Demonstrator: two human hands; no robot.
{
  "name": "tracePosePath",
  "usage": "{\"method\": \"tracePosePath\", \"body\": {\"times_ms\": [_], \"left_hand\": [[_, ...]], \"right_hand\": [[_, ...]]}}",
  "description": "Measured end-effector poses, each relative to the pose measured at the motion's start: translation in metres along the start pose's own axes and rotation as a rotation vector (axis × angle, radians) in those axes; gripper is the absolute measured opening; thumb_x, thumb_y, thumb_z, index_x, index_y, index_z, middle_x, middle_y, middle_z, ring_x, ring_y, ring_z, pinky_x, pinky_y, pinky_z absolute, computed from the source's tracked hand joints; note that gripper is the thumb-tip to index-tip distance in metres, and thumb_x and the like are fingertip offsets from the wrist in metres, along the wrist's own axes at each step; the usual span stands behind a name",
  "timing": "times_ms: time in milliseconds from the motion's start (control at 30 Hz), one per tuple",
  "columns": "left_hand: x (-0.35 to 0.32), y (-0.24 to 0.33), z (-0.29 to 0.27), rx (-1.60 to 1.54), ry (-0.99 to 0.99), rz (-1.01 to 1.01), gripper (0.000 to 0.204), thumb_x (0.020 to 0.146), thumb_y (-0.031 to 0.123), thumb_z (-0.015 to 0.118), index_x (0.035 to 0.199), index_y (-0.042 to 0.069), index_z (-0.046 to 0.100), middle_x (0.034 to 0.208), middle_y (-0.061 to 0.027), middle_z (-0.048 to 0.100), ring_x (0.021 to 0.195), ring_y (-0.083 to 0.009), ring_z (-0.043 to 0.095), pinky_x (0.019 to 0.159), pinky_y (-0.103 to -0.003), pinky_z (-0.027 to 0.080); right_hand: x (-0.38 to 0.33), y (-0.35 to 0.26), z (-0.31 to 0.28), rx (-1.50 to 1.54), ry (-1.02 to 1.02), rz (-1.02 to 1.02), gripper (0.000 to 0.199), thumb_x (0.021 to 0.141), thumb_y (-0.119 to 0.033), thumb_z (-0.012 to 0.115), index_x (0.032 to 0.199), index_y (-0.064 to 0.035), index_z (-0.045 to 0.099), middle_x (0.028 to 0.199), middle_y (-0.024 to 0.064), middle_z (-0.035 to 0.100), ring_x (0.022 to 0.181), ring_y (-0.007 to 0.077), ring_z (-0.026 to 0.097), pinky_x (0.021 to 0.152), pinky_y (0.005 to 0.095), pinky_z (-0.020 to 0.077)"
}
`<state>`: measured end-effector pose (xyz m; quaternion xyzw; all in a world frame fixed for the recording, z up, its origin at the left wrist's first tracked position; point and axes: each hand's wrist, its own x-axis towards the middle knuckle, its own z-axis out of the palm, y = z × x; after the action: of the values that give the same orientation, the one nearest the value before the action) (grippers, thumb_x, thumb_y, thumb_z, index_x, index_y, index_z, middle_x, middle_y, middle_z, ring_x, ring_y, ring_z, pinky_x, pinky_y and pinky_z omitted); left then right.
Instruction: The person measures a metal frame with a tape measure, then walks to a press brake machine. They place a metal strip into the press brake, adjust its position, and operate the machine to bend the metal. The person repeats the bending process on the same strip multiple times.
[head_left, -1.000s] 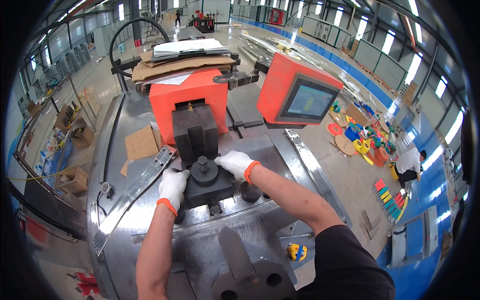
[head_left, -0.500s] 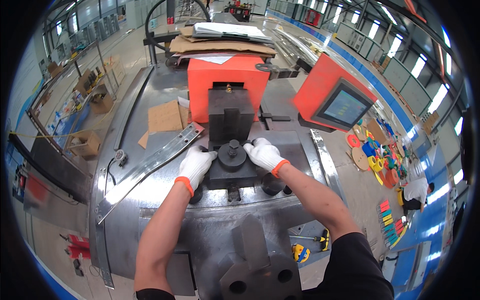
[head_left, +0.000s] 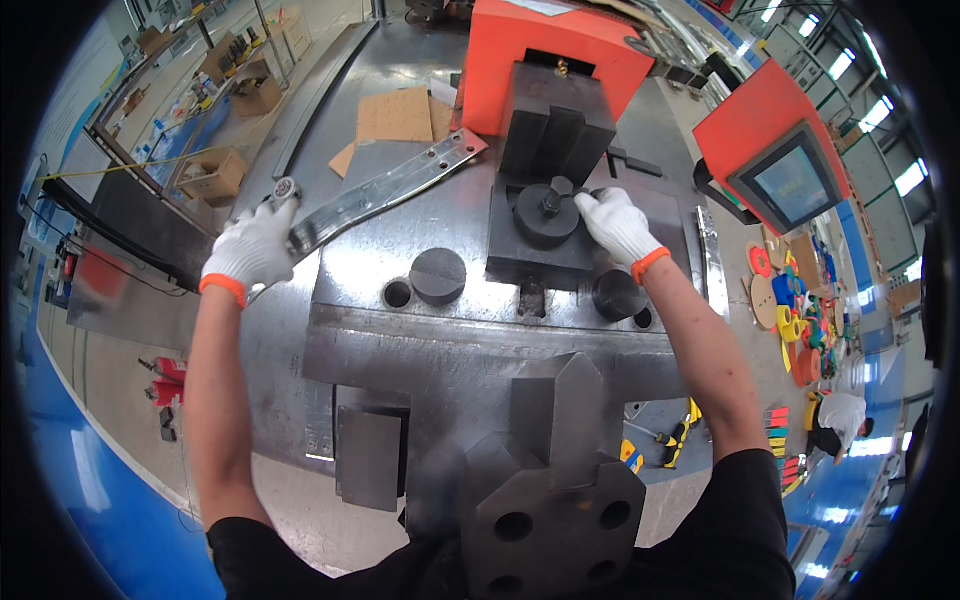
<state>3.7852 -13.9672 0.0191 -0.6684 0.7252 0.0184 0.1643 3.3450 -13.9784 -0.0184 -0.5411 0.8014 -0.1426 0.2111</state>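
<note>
Left hand [head_left: 250, 248] has swung from black block [head_left: 530, 268] out to round metal fitting [head_left: 286, 190], fingers curled at it; can't tell from here if gripping. Nearest, dark holed metal head [head_left: 560, 540]. Beyond, block on steel surface [head_left: 350, 280], bolt-topped disc [head_left: 545, 232] on block. Right hand [head_left: 622, 228] bunched against disc's right side, grip unclear. Behind, orange-red housing [head_left: 570, 32].

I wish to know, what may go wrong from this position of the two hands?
Pinching: the right hand is at the round black piece, close to the tall black block; if either shifted, that hand might get pinched.
Knocking: the left hand is by the near end of the shiny metal bar, and might push it askew.
</note>
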Motion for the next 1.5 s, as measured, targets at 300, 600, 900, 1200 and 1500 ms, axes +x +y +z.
{"method": "tracePosePath", "body": {"times_ms": [300,600,900,1200,1500], "left_hand": [[-0.010,-0.040,0.088,-0.275,0.163,-0.201,0.043,0.083,0.007,0.064,0.125,0.006,0.056,0.116,-0.0272,0.071,0.109,-0.0450,0.070,0.094,-0.052,0.055],[-0.063,-0.108,0.089,-0.338,0.489,0.081,0.056,0.075,-0.002,0.066,0.130,0.001,0.061,0.116,-0.0242,0.067,0.109,-0.0473,0.065,0.093,-0.051,0.053],[-0.053,-0.121,0.071,-0.257,0.300,0.261,0.049,0.071,-0.001,0.068,0.120,0.003,0.063,0.104,-0.0214,0.066,0.103,-0.0455,0.065,0.087,-0.050,0.054],[0.007,-0.099,0.057,-0.209,0.313,0.416,0.057,0.072,-0.002,0.068,0.129,0.003,0.062,0.120,-0.0221,0.067,0.118,-0.0436,0.061,0.103,-0.048,0.050],[0.043,-0.062,0.046,-0.166,0.316,0.525,0.050,0.078,-0.005,0.066,0.128,0.001,0.060,0.121,-0.0227,0.066,0.120,-0.0434,0.061,0.104,-0.048,0.050]], "right_hand": [[-0.006,-0.015,0.006,-0.028,0.029,-0.003,0.064,0.095,-0.055,0.058,0.122,0.0013,0.074,0.123,0.0299,0.072,0.121,0.0473,0.067,0.105,0.0460,0.0502],[0.000,-0.006,0.003,-0.027,-0.003,0.059,0.071,0.096,-0.058,0.059,0.134,0.0011,0.068,0.125,0.0290,0.072,0.120,0.0454,0.069,0.103,0.0449,0.0533],[-0.006,-0.014,0.002,0.069,-0.002,0.118,0.070,0.096,-0.057,0.061,0.138,-0.0004,0.066,0.124,0.0280,0.072,0.115,0.0418,0.071,0.097,0.0449,0.0566],[0.001,-0.008,0.000,0.011,-0.031,0.080,0.071,0.096,-0.058,0.059,0.135,0.0001,0.068,0.122,0.0280,0.073,0.117,0.0428,0.070,0.099,0.0447,0.0551],[-0.006,-0.023,-0.012,0.021,-0.124,0.072,0.065,0.092,-0.053,0.060,0.119,0.0059,0.070,0.109,0.0260,0.074,0.103,0.0396,0.072,0.091,0.0434,0.0546]]}}
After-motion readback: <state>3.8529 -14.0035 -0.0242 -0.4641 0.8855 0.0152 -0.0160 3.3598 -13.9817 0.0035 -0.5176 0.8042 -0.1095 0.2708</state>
